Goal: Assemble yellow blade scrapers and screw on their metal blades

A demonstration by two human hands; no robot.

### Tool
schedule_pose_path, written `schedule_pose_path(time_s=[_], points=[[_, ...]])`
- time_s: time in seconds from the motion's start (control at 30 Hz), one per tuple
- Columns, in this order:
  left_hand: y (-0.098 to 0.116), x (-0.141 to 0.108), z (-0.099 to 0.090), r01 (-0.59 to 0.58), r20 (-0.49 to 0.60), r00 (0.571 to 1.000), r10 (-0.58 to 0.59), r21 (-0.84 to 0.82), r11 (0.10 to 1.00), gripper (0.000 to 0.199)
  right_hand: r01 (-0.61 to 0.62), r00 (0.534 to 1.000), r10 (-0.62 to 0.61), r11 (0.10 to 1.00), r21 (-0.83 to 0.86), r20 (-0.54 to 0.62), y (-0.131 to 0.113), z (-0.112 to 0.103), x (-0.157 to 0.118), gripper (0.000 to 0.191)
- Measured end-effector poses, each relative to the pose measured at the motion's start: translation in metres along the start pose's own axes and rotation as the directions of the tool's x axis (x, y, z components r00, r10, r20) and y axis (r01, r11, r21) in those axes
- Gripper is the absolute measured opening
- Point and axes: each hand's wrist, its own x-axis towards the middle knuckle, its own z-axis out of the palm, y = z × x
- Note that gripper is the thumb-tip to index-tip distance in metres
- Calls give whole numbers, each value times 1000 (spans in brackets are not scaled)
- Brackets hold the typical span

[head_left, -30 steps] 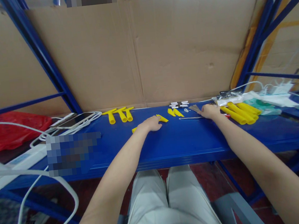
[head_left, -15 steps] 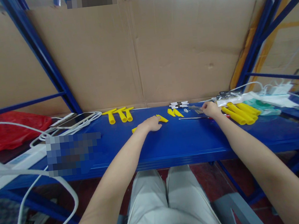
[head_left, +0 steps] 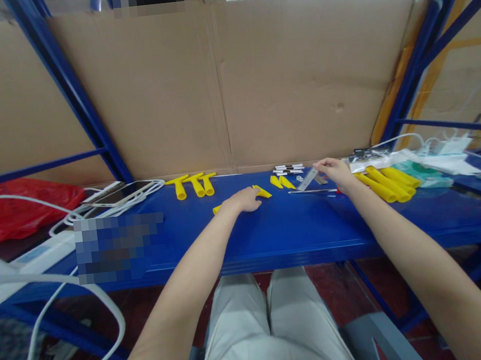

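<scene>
My left hand (head_left: pixel 246 199) is closed at the middle of the blue table (head_left: pixel 288 226), its fingertips on a small yellow piece (head_left: pixel 262 191). Another yellow part (head_left: pixel 217 210) shows partly behind my left wrist. My right hand (head_left: pixel 329 169) pinches a thin grey metallic strip (head_left: pixel 308 179), which slants down to the left. Two small yellow pieces (head_left: pixel 281 182) lie between my hands, beside tiny white bits (head_left: pixel 299 178). Just below the strip is a long thin tool (head_left: pixel 314 190) with a red handle, partly hidden by my right hand.
Several yellow tubes (head_left: pixel 389 182) lie on the right, by a green plastic bag (head_left: pixel 435 178). Three yellow T-shaped parts (head_left: pixel 199 187) stand at the back left. Black-and-white strips (head_left: pixel 288 169) lie against the cardboard (head_left: pixel 256 86). White cables and a red bag (head_left: pixel 24 205) fill the left.
My right hand has shifted slightly left and up. The strip in its fingers is now raised and slants over the thin tool. My left hand has stayed in place.
</scene>
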Motion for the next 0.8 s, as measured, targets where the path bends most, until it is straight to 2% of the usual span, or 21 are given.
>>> schedule_pose_path(time_s=[0.13,0.33,0.43,0.57,0.8], points=[[-1,1,1,-11,0,1000,11,-12,1000,48,-28,999,22,991,134,47,-3,5,-2,36],[1,1,1,7,-1,1000,-7,4,1000,47,38,998,-49,975,217,44,-5,7,-4,43],[2,0,0,9,1,1000,-9,7,1000,48,66,991,-86,980,187,102,-8,11,-9,48],[2,0,1,-2,-8,1000,2,11,1000,46,163,972,-177,982,97,154,-11,20,-15,51],[0,2,3,1,-13,1000,-1,-2,1000,46,310,907,-307,950,36,288,-11,34,-19,46]])
